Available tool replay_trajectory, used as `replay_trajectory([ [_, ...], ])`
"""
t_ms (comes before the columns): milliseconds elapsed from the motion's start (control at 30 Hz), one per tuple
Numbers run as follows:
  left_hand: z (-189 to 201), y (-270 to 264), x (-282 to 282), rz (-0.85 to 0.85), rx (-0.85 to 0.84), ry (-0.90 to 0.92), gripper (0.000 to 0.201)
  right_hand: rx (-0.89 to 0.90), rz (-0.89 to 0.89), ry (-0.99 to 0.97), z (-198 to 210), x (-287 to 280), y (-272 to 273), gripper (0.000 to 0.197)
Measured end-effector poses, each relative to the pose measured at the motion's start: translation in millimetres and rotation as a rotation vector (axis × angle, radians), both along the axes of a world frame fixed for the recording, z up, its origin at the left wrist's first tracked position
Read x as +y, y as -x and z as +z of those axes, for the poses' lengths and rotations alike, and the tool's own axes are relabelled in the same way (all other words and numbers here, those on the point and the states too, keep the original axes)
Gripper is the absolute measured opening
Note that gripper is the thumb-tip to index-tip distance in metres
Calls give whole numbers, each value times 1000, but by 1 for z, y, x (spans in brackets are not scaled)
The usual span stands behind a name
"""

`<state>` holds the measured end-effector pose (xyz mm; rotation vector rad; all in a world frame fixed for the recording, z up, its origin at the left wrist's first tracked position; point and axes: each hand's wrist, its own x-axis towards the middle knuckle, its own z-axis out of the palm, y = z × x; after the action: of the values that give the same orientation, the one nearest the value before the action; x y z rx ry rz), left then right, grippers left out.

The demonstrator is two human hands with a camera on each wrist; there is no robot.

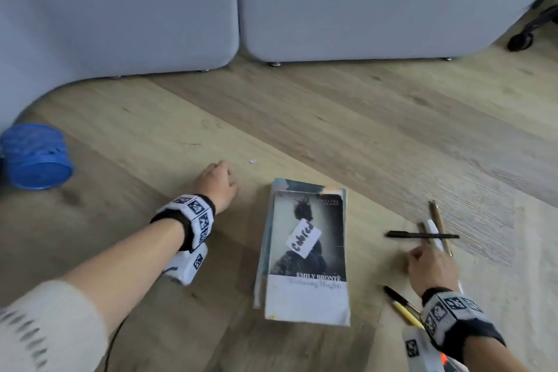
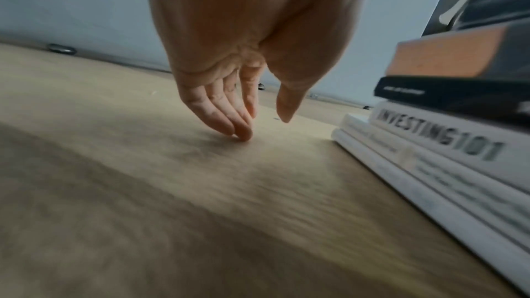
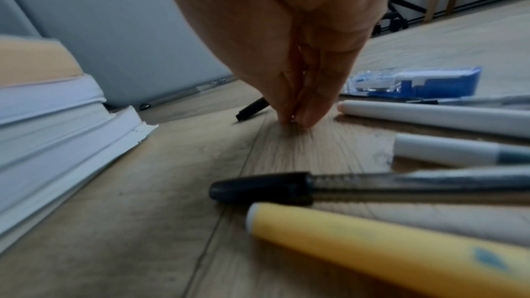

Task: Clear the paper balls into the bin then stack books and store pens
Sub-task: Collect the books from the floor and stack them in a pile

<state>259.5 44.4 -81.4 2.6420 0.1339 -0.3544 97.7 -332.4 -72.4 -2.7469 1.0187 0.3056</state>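
A stack of books (image 1: 305, 248) lies on the wooden floor, a Brontë paperback on top; its spines (image 2: 436, 144) and page edges (image 3: 57, 126) show in the wrist views. Left of the stack, my left hand (image 1: 216, 183) holds nothing, its straight fingertips (image 2: 244, 133) touching the floor. Several pens lie right of the stack: a black one (image 1: 422, 235), a white one (image 3: 430, 117), a clear black-capped one (image 3: 344, 187) and a yellow one (image 3: 373, 241). My right hand (image 1: 428, 263) is among them, fingertips (image 3: 304, 119) pressed together on the bare floor beside the white pen. No paper balls are in view.
A blue mesh container (image 1: 33, 157) stands tilted at the far left. Grey upholstered panels (image 1: 347, 3) line the back. A blue and clear plastic case (image 3: 416, 83) lies beyond the pens. A chair castor (image 1: 519, 41) is at the far right. A tiny white scrap (image 1: 252, 161) lies near my left hand.
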Motion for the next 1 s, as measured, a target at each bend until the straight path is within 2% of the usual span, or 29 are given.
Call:
replay_trajectory([
  [133, -5, -26, -6, 60, 1, 2, 40, 94, 109, 61, -5, 4, 4, 19],
  [233, -5, -38, -20, -12, -67, 27, 35, 135, 210, 113, 6, 14, 6, 17],
  [300, -6, -42, -30, -46, -97, 46, 25, 72, 233, 86, 9, 18, 6, 15],
  [400, -10, -44, -46, -27, -160, 28, 9, -79, 178, -68, 6, 8, 6, 20],
  [500, -14, -43, -56, -24, -210, -73, 21, -182, 141, -197, 17, 7, 7, 21],
  [600, -9, -44, -58, -100, -120, -170, 24, -349, 23, -429, 33, 18, 4, 15],
  [700, 7, -46, -56, -198, -10, -208, 22, -461, -21, -558, 58, 24, -1, 8],
  [767, 27, -46, -55, -190, -54, -82, 18, -531, -29, -630, 81, 28, -4, 8],
  [867, 75, -31, -78, -226, -157, 202, 12, -627, -2, -707, 117, 35, -1, 13],
  [1000, 151, 27, -138, -525, -71, 636, 7, -792, 92, -738, 167, 48, 13, 13],
])
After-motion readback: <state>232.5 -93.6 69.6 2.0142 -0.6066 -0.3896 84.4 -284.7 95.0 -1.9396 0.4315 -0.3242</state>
